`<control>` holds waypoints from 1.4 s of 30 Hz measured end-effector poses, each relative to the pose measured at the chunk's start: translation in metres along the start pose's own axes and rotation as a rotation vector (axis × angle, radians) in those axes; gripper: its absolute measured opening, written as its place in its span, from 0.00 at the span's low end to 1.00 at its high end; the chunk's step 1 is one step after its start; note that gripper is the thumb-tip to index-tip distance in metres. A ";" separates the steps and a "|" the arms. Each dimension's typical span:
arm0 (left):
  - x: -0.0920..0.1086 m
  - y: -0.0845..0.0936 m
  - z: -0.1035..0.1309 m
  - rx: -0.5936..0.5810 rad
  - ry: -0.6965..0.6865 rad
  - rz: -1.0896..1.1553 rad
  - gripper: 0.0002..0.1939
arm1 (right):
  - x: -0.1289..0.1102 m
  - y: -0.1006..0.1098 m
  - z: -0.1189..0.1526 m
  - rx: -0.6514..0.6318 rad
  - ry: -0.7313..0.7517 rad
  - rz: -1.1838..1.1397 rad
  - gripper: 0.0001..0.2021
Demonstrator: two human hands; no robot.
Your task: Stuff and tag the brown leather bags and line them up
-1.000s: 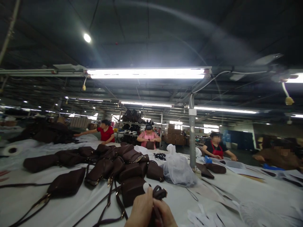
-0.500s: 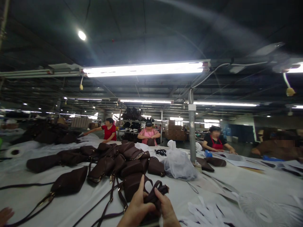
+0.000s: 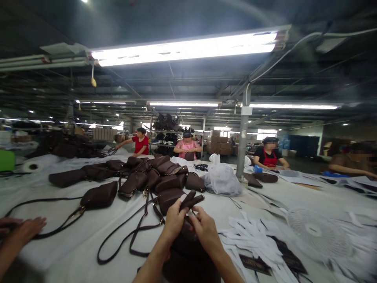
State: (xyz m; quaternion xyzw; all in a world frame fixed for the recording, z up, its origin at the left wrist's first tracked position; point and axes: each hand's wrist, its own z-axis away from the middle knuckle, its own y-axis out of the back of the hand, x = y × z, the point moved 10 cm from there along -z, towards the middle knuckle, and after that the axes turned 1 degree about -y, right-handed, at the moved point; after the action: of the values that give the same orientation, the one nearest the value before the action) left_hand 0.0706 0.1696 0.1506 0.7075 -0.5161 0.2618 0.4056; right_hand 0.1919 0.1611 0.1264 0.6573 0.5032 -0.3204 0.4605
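A folded bundle of dark brown strap (image 3: 192,199) stands up out of my left hand (image 3: 174,218), whose fingers are closed around its lower part. My right hand (image 3: 204,228) is closed just below and beside the bundle, its fingertips bent toward my left hand. Something pale and blurred shows between the two hands; what the right fingers pinch is hidden. Under my wrists lies a large dark shape (image 3: 191,259), too dim to name. Just beyond my hands is a dark brown handbag (image 3: 169,199), with a long strap (image 3: 118,224) looping left across the white-covered table (image 3: 79,251).
Several brown handbags (image 3: 135,182) are heaped ahead. A clear plastic bag (image 3: 222,181) stands by a grey post (image 3: 243,137). To the right lie white strips (image 3: 250,236), dark tags (image 3: 255,264) and a fan (image 3: 318,232). Another person's hands (image 3: 28,230) touch a strap at left. Co-workers stand opposite.
The view has tilted down and the strap bundle now points up and right. My right fingers have shifted from the bundle's side to lower down. The other person's hands reach further in.
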 end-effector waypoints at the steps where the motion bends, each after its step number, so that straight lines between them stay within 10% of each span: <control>1: -0.001 -0.001 -0.001 -0.020 0.012 -0.019 0.14 | -0.004 0.003 0.003 -0.002 0.023 0.030 0.12; 12: 0.002 -0.012 0.002 -0.143 -0.011 -0.162 0.11 | -0.032 0.001 0.008 -0.282 0.189 -0.078 0.17; 18: 0.008 -0.009 0.007 -0.070 -0.092 -0.132 0.05 | -0.061 0.026 -0.005 0.017 0.370 0.169 0.11; 28: 0.014 0.001 0.015 0.002 -0.151 0.011 0.06 | -0.012 0.008 -0.022 -0.014 0.034 -0.116 0.12; 37: 0.007 0.012 0.015 0.176 -0.078 0.082 0.12 | -0.018 0.000 -0.018 -0.041 -0.111 -0.409 0.21; 42: -0.001 0.013 0.017 0.230 -0.047 0.091 0.09 | -0.003 -0.011 -0.017 -0.141 -0.203 -0.218 0.16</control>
State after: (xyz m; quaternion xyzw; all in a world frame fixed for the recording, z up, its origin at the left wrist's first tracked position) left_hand 0.0575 0.1542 0.1442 0.7310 -0.5237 0.3210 0.2971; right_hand 0.1795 0.1766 0.1318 0.5291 0.5436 -0.3973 0.5165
